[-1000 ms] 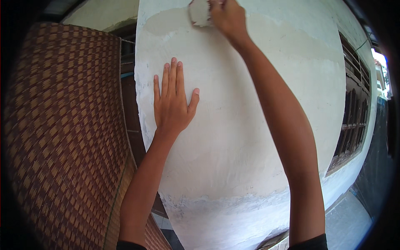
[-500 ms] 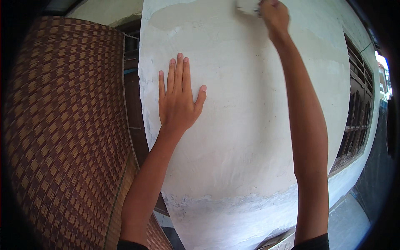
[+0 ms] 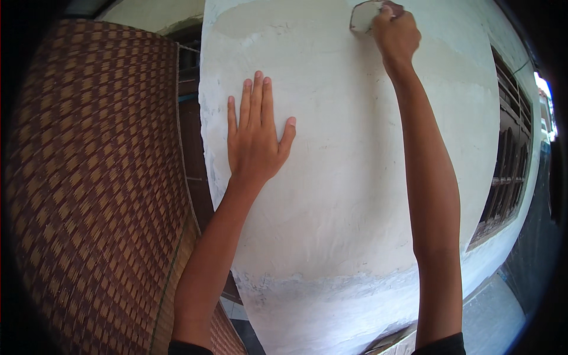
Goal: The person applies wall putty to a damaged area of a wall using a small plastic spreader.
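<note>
At the top of the frame, right of centre, my right hand [image 3: 397, 36] is curled around the brown handle [image 3: 395, 8] of a scraper [image 3: 362, 18]. It looks light, its flat pale blade [image 3: 365, 14] probably stiff, so the handle seems the safest hold. My left hand [image 3: 257, 142] rests spread on the wall [image 3: 331, 189], left of centre.

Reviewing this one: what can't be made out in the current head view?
All in the head view:
- Flat tool: its held side is mostly covered by the right hand.
- Left hand: underside hidden behind its own back.
- Wall: upper part cut off by the top edge.
- Window: whatever lies behind is lost in darkness.
</note>
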A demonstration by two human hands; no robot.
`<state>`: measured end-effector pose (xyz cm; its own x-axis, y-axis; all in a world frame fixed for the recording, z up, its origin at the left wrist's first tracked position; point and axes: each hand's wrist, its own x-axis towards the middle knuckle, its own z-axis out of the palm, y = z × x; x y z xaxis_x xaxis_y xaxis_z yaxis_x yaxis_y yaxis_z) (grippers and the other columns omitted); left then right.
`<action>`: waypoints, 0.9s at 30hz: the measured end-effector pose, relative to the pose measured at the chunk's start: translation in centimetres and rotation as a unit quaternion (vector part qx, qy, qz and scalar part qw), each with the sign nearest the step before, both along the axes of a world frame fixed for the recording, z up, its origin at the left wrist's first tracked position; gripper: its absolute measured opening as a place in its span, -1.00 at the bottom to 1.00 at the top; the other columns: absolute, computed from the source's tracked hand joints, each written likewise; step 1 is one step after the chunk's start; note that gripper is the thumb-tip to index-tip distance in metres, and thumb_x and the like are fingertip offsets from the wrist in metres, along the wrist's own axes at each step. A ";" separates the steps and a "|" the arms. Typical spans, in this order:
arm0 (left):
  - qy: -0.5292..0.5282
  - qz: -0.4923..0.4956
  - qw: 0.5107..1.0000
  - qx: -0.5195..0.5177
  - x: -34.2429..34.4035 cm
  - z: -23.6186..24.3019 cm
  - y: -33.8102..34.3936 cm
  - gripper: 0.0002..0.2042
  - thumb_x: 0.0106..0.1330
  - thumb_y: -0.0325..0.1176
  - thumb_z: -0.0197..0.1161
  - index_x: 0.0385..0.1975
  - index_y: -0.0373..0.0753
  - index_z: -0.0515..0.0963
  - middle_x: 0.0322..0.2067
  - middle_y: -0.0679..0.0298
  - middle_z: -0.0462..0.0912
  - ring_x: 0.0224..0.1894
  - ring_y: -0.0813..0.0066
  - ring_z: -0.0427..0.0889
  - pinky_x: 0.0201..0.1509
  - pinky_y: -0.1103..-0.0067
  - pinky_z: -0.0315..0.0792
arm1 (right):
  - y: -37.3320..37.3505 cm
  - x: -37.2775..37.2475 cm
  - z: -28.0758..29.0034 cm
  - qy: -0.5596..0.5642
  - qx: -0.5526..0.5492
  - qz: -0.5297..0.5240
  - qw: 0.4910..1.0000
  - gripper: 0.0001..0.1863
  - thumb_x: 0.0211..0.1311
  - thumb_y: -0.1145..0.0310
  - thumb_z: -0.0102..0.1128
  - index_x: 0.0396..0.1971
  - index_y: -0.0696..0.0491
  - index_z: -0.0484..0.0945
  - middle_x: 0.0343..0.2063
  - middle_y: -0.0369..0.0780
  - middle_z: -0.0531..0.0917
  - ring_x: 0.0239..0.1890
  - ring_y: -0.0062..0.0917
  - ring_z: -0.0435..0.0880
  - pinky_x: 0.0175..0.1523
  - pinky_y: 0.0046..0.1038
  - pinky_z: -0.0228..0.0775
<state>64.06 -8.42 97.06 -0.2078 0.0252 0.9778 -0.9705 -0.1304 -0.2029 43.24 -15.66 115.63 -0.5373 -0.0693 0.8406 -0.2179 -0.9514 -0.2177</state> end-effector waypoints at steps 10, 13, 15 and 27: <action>0.001 -0.007 1.000 0.014 0.4 -0.2 0.2 -0.30 0.39 -0.16 0.06 0.46 -0.33 0.04 0.48 0.06 0.06 0.52 0.12 0.01 0.53 0.12 -0.18 | 0.7 9.3 -0.2 0.126 -0.211 -0.033 0.969 -0.66 0.39 0.22 0.06 -0.17 0.24 0.57 -0.36 0.07 0.70 -0.31 -0.10 0.73 -0.15 -0.19 0.52; -0.008 0.012 1.000 -0.001 0.6 -0.2 0.4 -0.31 0.39 -0.10 0.05 0.44 -0.33 0.09 0.47 0.08 0.09 0.51 0.16 0.06 0.54 0.15 -0.15 | -0.2 6.3 -0.2 0.143 0.017 -0.069 0.987 -0.48 0.29 -0.01 0.13 -0.15 0.22 0.61 -0.25 0.08 0.70 -0.09 -0.02 0.67 0.08 -0.15 0.43; -0.012 -0.007 1.000 0.001 -0.3 0.1 0.0 -0.31 0.39 -0.13 0.06 0.45 -0.33 0.06 0.47 0.07 0.07 0.51 0.14 0.03 0.54 0.14 -0.17 | -3.8 2.1 1.1 0.081 -0.015 -0.123 0.989 -0.50 0.28 0.01 0.15 -0.17 0.22 0.61 -0.27 0.09 0.70 -0.11 -0.01 0.67 0.06 -0.15 0.45; -0.004 0.000 1.000 0.007 0.5 -0.4 0.1 -0.30 0.40 -0.17 0.06 0.46 -0.32 0.02 0.48 0.07 0.05 0.51 0.13 0.02 0.54 0.14 -0.18 | 1.6 8.9 -2.0 0.195 -0.095 0.004 0.976 -0.57 0.30 0.06 0.14 -0.22 0.19 0.60 -0.35 0.05 0.70 -0.23 -0.02 0.69 -0.02 -0.18 0.48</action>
<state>64.61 -8.33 96.69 -0.2162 0.0107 0.9763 -0.9687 -0.1270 -0.2131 52.16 -14.09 113.63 -0.1739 0.1048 0.9792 -0.2403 -0.9688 0.0610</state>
